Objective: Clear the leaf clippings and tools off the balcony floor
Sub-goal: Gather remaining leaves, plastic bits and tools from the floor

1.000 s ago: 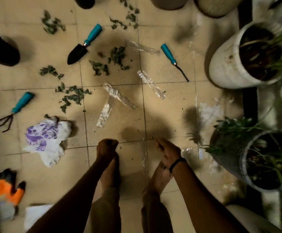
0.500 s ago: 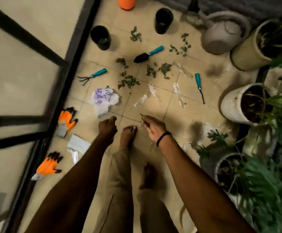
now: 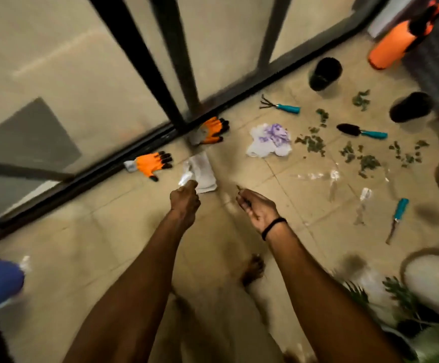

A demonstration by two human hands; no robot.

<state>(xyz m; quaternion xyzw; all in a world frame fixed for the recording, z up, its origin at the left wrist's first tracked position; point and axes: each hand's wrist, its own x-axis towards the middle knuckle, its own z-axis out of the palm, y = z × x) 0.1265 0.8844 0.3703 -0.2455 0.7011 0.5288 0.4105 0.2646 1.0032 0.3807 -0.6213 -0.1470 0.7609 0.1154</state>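
Head view: the left hand (image 3: 185,199) reaches down toward a white packet (image 3: 200,174) on the floor (image 3: 82,258), fingers curled; whether they grip it I cannot tell. The right hand (image 3: 259,209) pinches a small dark scrap. To lift the packet well, pinch a loose corner, since it looks thin, crinkly and flat on smooth tile. Leaf clippings (image 3: 312,144) lie scattered, dry and curled, well to the right among a rake (image 3: 281,107), a trowel (image 3: 361,131) and a weeder (image 3: 397,217), all with teal handles. Two orange gloves (image 3: 150,163) lie beside the black door frame.
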